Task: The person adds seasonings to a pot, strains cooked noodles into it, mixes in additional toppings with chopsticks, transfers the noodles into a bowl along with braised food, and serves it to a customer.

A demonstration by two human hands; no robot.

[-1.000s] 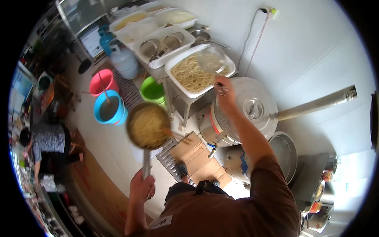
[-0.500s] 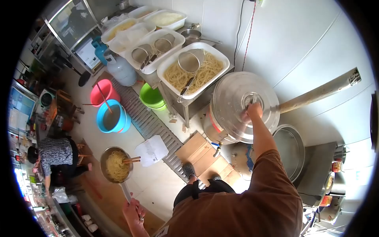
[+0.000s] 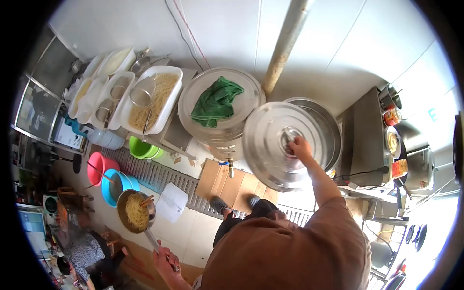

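My right hand (image 3: pixel 299 148) grips the knob of a large round metal lid (image 3: pixel 270 150), which is held partly over a wide metal pot (image 3: pixel 328 130) at the right. Closed round the handle of a pan (image 3: pixel 124 220), my left hand (image 3: pixel 166 261) holds it out at the lower left. Noodles (image 3: pixel 137 212) and a pair of wooden chopsticks lie in that pan. Left of the lid, a green cloth (image 3: pixel 216 102) rests on another round metal cover (image 3: pixel 193 87).
White trays (image 3: pixel 172 104) of noodles and strainers stand on a table at the upper left. Pink (image 3: pixel 95 169), blue (image 3: pixel 107 195) and green (image 3: pixel 140 148) buckets are on the floor. A person (image 3: pixel 87 256) bends at the lower left. A metal pipe (image 3: pixel 285 46) slants up the wall.
The view has turned right. My right hand has let go of the strainer, which lies on the noodles, and has lifted the lid off the pot with the cover, exposing the green cloth.
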